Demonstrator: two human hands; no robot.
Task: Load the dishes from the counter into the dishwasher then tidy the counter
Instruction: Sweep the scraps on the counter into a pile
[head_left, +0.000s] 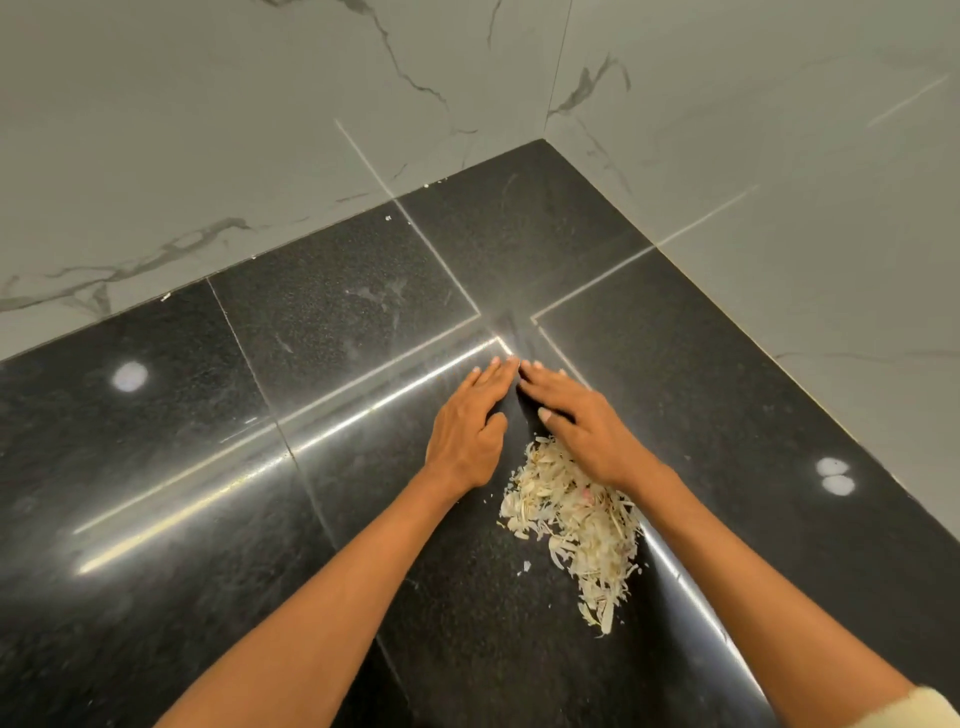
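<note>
Head view shows both hands flat on the black counter (156, 467), fingertips meeting in a wedge that points toward the corner where the two marble walls (208, 130) join. The one thing left to tidy here is the pile of pale peelings (574, 519). It lies on the near side of that wedge, toward the person, its long axis running from just under the right hand (582, 426) back along the inner edge of the right forearm toward the counter's near edge. The right hand is the nearer: its heel and little-finger side touch the far end of the pile and cover a bit of it. The left hand (467, 431) sits just beside the pile's far end, on the side away from the right forearm, apart from it, with bare counter between. Neither grip holds anything: both are open, fingers straight and close together, palms down and pressing on the stone, thumbs out. No dishes or dishwasher are in view, so the loading looks done and this seems to be the tidying part. Since the peelings sit behind the fingertips, a pull toward the body, with the left hand closing in, would probably gather them.
</note>
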